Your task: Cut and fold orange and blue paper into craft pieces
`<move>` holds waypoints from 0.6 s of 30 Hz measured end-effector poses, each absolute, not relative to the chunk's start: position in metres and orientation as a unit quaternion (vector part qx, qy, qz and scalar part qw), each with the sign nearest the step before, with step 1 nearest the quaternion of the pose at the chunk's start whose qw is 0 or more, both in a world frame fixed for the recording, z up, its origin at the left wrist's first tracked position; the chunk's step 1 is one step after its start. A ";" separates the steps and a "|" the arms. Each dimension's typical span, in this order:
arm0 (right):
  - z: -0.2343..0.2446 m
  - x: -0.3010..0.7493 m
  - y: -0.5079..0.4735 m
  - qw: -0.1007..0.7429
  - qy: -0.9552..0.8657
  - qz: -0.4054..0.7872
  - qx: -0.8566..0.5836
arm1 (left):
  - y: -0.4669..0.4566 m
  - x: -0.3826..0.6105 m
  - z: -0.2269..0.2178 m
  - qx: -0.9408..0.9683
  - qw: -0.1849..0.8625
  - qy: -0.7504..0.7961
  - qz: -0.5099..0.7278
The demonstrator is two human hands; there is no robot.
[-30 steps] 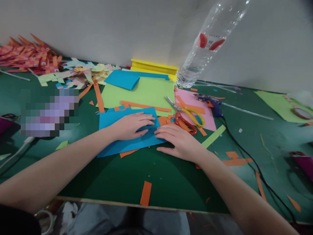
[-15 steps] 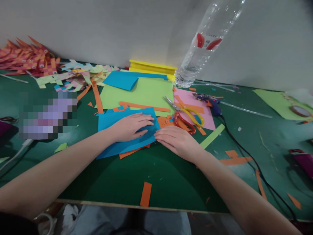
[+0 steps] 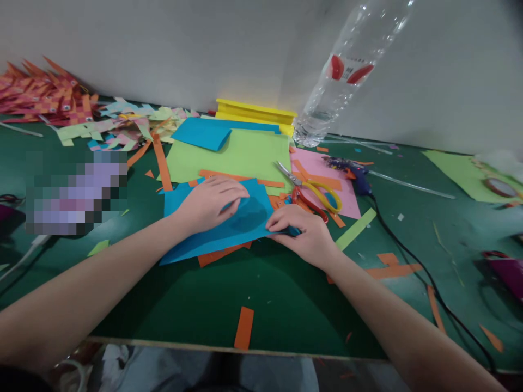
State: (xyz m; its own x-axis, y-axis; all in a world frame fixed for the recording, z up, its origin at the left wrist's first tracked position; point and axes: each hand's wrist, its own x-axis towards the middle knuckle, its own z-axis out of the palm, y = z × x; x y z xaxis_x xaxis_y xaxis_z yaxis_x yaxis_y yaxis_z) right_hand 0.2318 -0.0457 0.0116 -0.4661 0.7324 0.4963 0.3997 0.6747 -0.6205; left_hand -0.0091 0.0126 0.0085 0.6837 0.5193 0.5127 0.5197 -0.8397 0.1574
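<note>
A sheet of blue paper [image 3: 245, 220] lies on the table over orange paper strips. My right hand [image 3: 304, 234] pinches its right corner between thumb and fingers, and that edge is lifted a little. Over the left half of the sheet, my left hand [image 3: 214, 204] is arched with its fingers loosely bent and the thumb apart, holding nothing. Whether its palm side touches the paper I cannot tell. Just beyond the right hand are scissors [image 3: 312, 190] with red and yellow handles, lying across pink paper [image 3: 349, 204] and orange scraps.
Green paper [image 3: 253, 149] and a folded blue piece [image 3: 204, 133] lie behind. A clear bottle [image 3: 327, 100] stands at the back. On the right is a glue gun [image 3: 359, 179] with a black cord. Paper scraps [image 3: 139, 128], woven orange pieces [image 3: 49, 98] and a blurred-out object [image 3: 77, 196] are leftward.
My left hand has risen from lying flat on the blue paper, its fingers now bent. My right hand has gone from resting at the corner to pinching and lifting it.
</note>
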 end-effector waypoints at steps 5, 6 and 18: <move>0.015 0.232 -0.046 0.421 -0.716 0.392 -0.397 | 0.022 -0.016 0.004 -0.865 -0.073 -0.360 -0.342; 0.015 0.233 -0.045 0.423 -0.708 0.395 -0.406 | 0.023 -0.016 0.003 -0.859 -0.086 -0.369 -0.343; 0.011 0.243 -0.040 0.552 -0.565 0.308 -0.530 | 0.025 -0.011 -0.002 -0.835 -0.180 -0.405 -0.328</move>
